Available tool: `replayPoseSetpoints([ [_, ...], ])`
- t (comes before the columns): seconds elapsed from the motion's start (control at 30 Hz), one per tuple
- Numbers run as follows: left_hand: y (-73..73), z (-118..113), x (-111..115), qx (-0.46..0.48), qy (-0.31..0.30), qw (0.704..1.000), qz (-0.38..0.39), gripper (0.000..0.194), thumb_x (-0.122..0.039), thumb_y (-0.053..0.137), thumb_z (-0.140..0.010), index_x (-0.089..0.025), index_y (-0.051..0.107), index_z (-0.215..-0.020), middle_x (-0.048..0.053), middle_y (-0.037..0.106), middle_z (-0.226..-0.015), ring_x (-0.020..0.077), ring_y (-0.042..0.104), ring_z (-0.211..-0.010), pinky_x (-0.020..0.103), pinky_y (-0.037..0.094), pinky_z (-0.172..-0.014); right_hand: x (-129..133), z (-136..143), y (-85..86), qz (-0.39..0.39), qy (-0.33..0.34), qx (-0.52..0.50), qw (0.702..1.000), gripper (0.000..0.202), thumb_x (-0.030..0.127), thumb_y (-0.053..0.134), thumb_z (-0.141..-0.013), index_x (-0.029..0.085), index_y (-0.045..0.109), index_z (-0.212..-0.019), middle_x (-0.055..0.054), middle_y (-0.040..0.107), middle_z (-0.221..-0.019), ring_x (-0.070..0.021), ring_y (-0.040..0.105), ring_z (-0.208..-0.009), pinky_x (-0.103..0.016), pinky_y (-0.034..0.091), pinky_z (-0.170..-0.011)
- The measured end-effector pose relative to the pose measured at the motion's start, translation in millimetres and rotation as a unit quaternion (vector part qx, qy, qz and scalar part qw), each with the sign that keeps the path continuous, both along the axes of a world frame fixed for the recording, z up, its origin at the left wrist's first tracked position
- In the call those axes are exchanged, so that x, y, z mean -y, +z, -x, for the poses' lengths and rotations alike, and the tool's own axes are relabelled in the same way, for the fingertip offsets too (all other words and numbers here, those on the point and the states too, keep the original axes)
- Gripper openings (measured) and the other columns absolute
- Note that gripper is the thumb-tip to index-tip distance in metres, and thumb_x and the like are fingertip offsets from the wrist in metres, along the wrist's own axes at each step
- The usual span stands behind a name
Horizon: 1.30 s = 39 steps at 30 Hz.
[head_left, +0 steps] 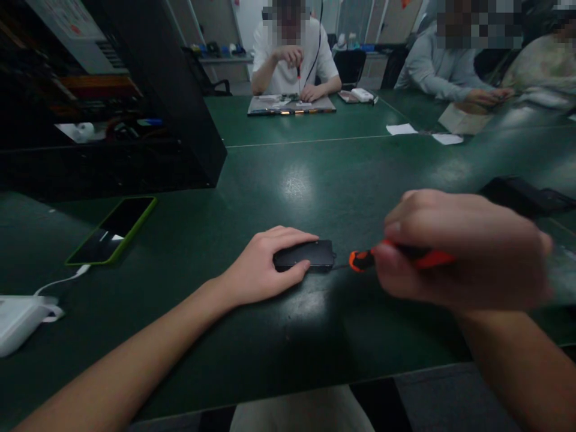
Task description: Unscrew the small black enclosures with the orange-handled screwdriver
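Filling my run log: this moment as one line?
left hand: grips black box | right hand: holds screwdriver | screwdriver: points toward box

On the green worktop (252, 180), a green-edged phone (112, 231) lies at nine o'clock, a white cable (60, 281) plugged into it. A white device (20, 321) sits at eight, a black shelf unit (180, 114) at ten, white paper (401, 129) at two.

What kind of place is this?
Probably a workshop: the right hand holds a screwdriver, the left hand holds a small black box on a big green table, and a person across it holds a tool too.
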<state>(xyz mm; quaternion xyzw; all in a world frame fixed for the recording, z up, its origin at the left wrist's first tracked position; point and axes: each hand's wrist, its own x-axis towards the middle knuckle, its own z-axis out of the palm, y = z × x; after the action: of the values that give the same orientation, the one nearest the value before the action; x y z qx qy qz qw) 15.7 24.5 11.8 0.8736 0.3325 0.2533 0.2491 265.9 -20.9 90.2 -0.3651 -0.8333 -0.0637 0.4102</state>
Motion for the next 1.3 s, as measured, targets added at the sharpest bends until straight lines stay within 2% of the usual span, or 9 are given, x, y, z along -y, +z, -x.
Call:
replayPoseSetpoints([
  [0.1, -1.0, -0.6, 0.2, 0.003, 0.003, 1.000, 0.000, 0.039, -0.027, 0.067, -0.094, -0.023, 0.069, -0.133, 0.005, 0.073, -0.130, 0.0239, 0.067, -0.118, 0.040, 0.052, -0.106, -20.5, -2.8, -8.2, -0.123, 0.012, -0.015, 0.992, 0.014, 0.027, 0.062, -0.095, 0.025, 0.056, -0.082, 0.003, 0.066, -0.073, -0.0109, 0.060, -0.057, -0.026, 0.045, -0.050],
  [0.2, -0.8, -1.3, 0.0, 0.006, 0.007, 1.000, 0.005, 0.039, -0.028, 0.067, -0.093, -0.024, 0.070, -0.132, 0.004, 0.074, -0.129, 0.0242, 0.068, -0.117, 0.041, 0.052, -0.105, -31.4, -5.0, -20.6, -0.219, -0.021, -0.047, 0.974, 0.009, 0.025, 0.068, -0.095, 0.025, 0.060, -0.100, 0.003, 0.071, -0.086, -0.0110, 0.065, -0.066, -0.026, 0.050, -0.058],
  [0.37, 0.6, -2.4, 0.3, 0.011, 0.008, 1.000, 0.009, 0.038, -0.027, 0.068, -0.092, -0.024, 0.071, -0.130, 0.005, 0.074, -0.128, 0.0249, 0.069, -0.115, 0.043, 0.051, -0.107, -40.2, -6.0, -28.8, -0.259, -0.051, -0.053, 0.963, 0.013, 0.026, 0.067, -0.097, 0.023, 0.058, -0.106, 0.002, 0.069, -0.087, -0.0104, 0.062, -0.063, -0.026, 0.048, -0.056],
  [0.53, 0.6, -3.0, 0.0, 0.015, 0.008, 1.000, 0.008, 0.037, -0.027, 0.068, -0.092, -0.025, 0.070, -0.129, 0.005, 0.074, -0.126, 0.0250, 0.069, -0.114, 0.043, 0.052, -0.106, -40.7, -5.6, -29.2, -0.234, -0.053, -0.039, 0.970, 0.014, 0.025, 0.065, -0.097, 0.025, 0.055, -0.108, 0.003, 0.068, -0.085, -0.0099, 0.060, -0.062, -0.025, 0.046, -0.056],
  [0.73, 1.0, -2.3, 0.1, 0.015, 0.001, 1.000, 0.013, 0.037, -0.027, 0.067, -0.094, -0.026, 0.070, -0.131, 0.005, 0.074, -0.126, 0.0251, 0.068, -0.114, 0.043, 0.052, -0.105, -39.0, -4.2, -32.5, -0.178, -0.097, -0.028, 0.979, 0.011, 0.035, 0.060, -0.100, 0.025, 0.058, -0.103, 0.000, 0.070, -0.084, -0.0142, 0.062, -0.059, -0.030, 0.049, -0.058],
  [0.97, 1.8, -1.6, 0.1, 0.021, -0.009, 1.000, 0.015, 0.037, -0.026, 0.066, -0.095, -0.027, 0.069, -0.131, 0.004, 0.073, -0.126, 0.0246, 0.068, -0.113, 0.042, 0.053, -0.102, -39.8, -1.5, -32.2, -0.173, -0.049, -0.048, 0.983, 0.012, 0.024, 0.064, -0.097, 0.025, 0.055, -0.104, 0.003, 0.067, -0.082, -0.0119, 0.061, -0.062, -0.027, 0.047, -0.058],
  [1.1, 0.4, -2.1, -0.7, 0.025, -0.010, 1.000, 0.012, 0.036, -0.026, 0.067, -0.094, -0.025, 0.070, -0.130, 0.005, 0.074, -0.123, 0.0243, 0.068, -0.112, 0.041, 0.053, -0.102, -37.6, 0.1, -29.5, -0.163, -0.034, -0.034, 0.985, 0.017, 0.023, 0.064, -0.097, 0.024, 0.056, -0.111, -0.001, 0.070, -0.094, -0.0138, 0.063, -0.068, -0.029, 0.049, -0.061],
  [1.3, -0.2, -2.2, -0.3, 0.026, -0.001, 1.000, 0.008, 0.036, -0.026, 0.068, -0.093, -0.024, 0.070, -0.129, 0.005, 0.074, -0.123, 0.0247, 0.069, -0.111, 0.041, 0.054, -0.100, -46.4, 3.6, -12.3, -0.046, -0.022, -0.001, 0.999, 0.021, 0.029, 0.056, -0.101, 0.022, 0.053, -0.121, -0.002, 0.068, -0.095, -0.0150, 0.062, -0.069, -0.030, 0.048, -0.065],
])
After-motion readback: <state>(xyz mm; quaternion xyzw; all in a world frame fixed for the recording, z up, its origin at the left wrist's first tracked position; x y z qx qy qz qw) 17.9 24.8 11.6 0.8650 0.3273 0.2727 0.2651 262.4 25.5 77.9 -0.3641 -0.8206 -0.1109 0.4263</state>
